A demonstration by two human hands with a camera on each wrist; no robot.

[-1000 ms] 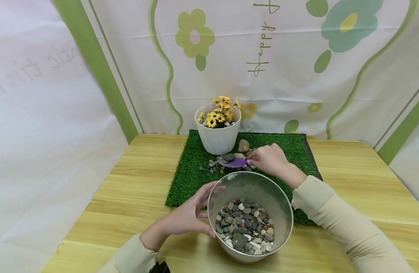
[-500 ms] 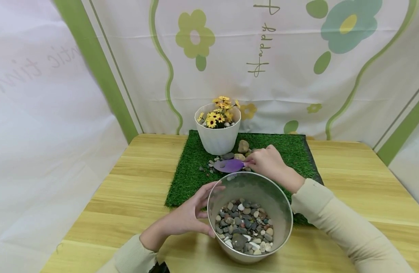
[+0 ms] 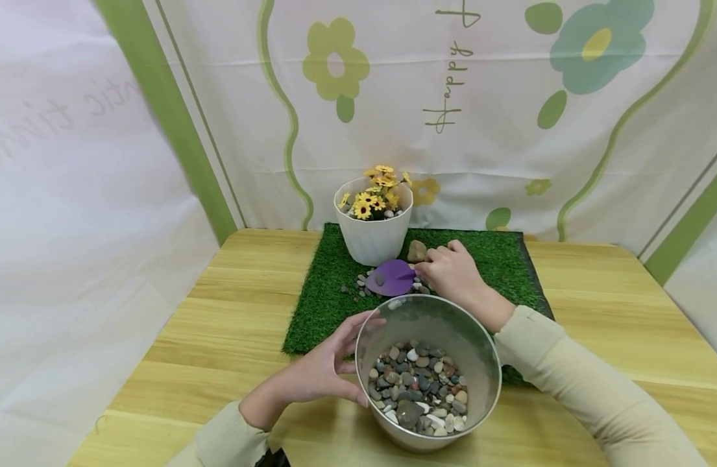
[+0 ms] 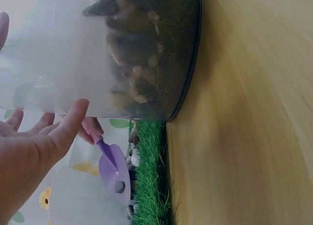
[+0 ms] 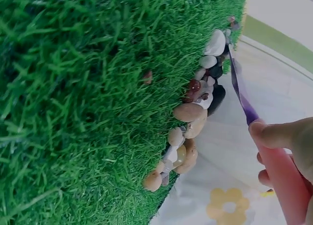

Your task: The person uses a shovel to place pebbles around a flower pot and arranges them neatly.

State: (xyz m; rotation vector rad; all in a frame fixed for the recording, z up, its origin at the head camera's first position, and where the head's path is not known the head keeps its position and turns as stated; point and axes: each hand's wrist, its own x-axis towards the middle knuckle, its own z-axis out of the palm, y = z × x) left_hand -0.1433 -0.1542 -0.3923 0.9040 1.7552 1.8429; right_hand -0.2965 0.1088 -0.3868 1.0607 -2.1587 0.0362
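My right hand (image 3: 451, 272) grips the pink handle of a small garden trowel (image 3: 391, 277). Its purple blade is over a pile of pebbles (image 3: 362, 283) on the grass mat, and one dark pebble (image 4: 119, 187) lies on the blade. The trowel (image 5: 243, 95) appears nearly edge-on in the right wrist view. A clear bucket (image 3: 486, 363) stands at the front, its bottom covered with mixed stones. My left hand (image 3: 320, 366) holds the bucket's left side, thumb toward me and fingers around the far side. Some fingertips show through the wall.
Behind the pebbles, a white flowerpot (image 3: 374, 240) with yellow flowers (image 3: 376, 194) stands on the green grass mat (image 3: 311, 311). A larger tan stone (image 3: 416, 251) sits to its right. The wooden table (image 3: 206, 337) ends at a printed white curtain (image 3: 393, 84).
The trowel has swung so its blade shows more of its face, and the right hand has shifted slightly left. A big dark stone is no longer seen on the blade. The left hand and bucket stay put.
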